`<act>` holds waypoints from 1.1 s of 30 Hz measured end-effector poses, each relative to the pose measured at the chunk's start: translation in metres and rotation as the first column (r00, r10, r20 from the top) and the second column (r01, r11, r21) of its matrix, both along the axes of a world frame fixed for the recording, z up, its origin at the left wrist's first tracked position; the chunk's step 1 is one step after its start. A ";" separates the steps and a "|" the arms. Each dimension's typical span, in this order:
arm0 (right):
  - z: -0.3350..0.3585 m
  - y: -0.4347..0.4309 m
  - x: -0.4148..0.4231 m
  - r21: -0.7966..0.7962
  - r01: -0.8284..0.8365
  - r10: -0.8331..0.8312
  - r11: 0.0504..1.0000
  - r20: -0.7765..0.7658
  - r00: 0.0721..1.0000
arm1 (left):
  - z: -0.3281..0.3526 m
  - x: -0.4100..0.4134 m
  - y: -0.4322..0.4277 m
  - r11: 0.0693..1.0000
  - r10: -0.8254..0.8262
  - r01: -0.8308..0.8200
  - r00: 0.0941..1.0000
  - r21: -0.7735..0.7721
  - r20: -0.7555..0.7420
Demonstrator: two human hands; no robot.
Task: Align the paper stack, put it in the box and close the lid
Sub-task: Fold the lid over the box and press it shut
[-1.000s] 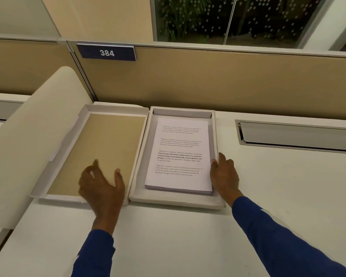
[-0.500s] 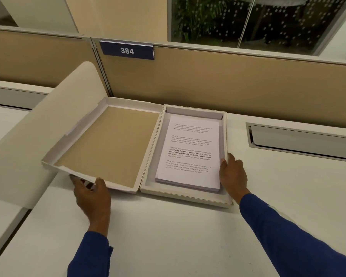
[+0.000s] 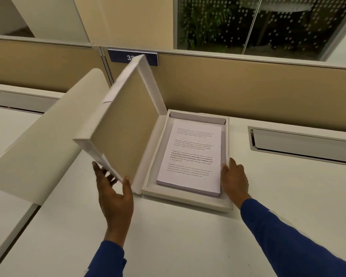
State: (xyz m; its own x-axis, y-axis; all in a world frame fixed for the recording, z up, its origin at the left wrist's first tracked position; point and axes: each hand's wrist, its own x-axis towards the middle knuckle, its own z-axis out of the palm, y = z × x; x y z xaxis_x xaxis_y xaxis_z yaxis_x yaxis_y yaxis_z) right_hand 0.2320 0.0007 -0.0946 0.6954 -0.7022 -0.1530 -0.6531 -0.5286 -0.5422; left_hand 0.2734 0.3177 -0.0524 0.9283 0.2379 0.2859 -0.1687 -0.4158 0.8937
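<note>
Left hand (image 3: 114,193) is ours under the lid (image 3: 126,124), fingers spread beneath its near free edge and thumb (image 3: 126,183) up on the near rim, so it's clamped on the lid; right hand (image 3: 234,177) lies loose and open against the right wall of the box (image 3: 185,198), gripping nothing, fingertips at the paper stack's right edge.

Paper stack (image 3: 192,156) already sits inside the box, squared, long axis running away from us toward the partition (image 3: 248,86); box long axis runs the same way.

Key relation: the lid hinges along the box's left long side, stands roughly upright, tilted a bit left; its free edge is up and left of the box, so the swing we need goes rightward and down across the stack; left hand is the nearer one and drives it alone.

Our read: right hand sits in the landing zone of the lid's free edge; we pull it clear of the right wall or it gets pinched; hinge fold looks like thin card, so we push evenly and keep the lid from twisting; desk (image 3: 168,236) around the box has nothing in the way.
</note>
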 end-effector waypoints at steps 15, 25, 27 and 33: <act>0.036 -0.013 -0.018 0.695 0.176 -0.429 0.698 0.209 0.879 | -0.036 -0.036 -0.048 0.656 -0.535 0.391 0.844 0.646 0.032; 0.040 0.010 -0.030 0.372 0.010 -0.104 0.928 0.232 0.967 | -0.016 0.002 -0.047 0.936 -0.045 0.192 0.897 0.296 -0.440; 0.040 0.016 -0.032 0.331 -0.018 -0.062 0.943 0.230 0.971 | -0.010 0.010 -0.051 0.963 -0.071 0.201 0.830 0.178 -0.553; 0.048 0.019 -0.034 0.413 -0.002 -0.124 0.911 0.278 0.953 | 0.002 0.004 -0.061 0.939 -0.095 0.237 0.877 0.251 -0.472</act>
State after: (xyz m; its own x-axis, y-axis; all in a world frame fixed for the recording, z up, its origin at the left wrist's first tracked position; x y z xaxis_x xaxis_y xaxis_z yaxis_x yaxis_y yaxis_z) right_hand 0.1979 0.0201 -0.0467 0.7105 -0.6652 -0.2294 -0.4561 -0.1872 -0.8700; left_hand 0.2777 0.2566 -0.0503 0.9898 0.0406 -0.1368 0.1285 -0.6708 0.7305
